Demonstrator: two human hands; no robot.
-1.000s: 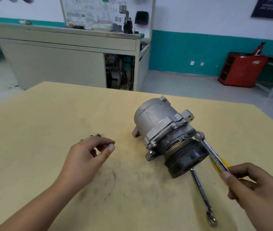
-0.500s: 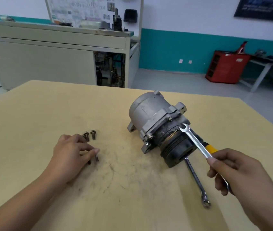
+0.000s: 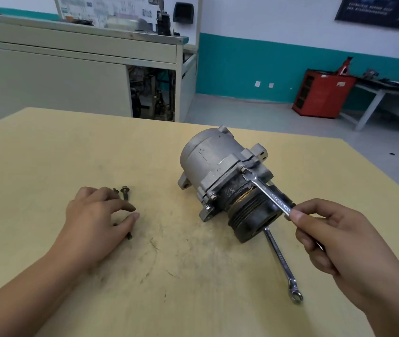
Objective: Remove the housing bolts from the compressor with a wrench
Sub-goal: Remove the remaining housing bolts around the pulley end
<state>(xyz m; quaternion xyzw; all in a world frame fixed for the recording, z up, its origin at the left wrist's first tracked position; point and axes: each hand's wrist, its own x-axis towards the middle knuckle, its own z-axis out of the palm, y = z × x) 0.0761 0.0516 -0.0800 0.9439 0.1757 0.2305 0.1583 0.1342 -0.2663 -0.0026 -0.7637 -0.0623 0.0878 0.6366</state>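
A grey metal compressor (image 3: 214, 164) with a black pulley lies on its side on the yellow table (image 3: 47, 147). My right hand (image 3: 334, 237) grips a silver wrench (image 3: 264, 190) whose open jaw sits on a housing bolt (image 3: 243, 169) at the flange's upper right. Another bolt (image 3: 212, 196) shows lower on the flange. My left hand (image 3: 96, 220) rests on the table to the left, fingers relaxed, over a loose bolt (image 3: 129, 235). Two more loose bolts (image 3: 124, 192) lie just beyond its fingertips.
A second silver wrench (image 3: 280, 261) lies on the table, running from under the pulley toward the front right. Beyond the table stand a grey workbench (image 3: 77, 52), a red cabinet (image 3: 322, 96) and a side table (image 3: 388, 91) against a teal wall.
My right hand has brought the wrench's open jaw from beside the pulley up onto the upper flange bolt. My left hand has set a bolt down on the table and flattened over it.
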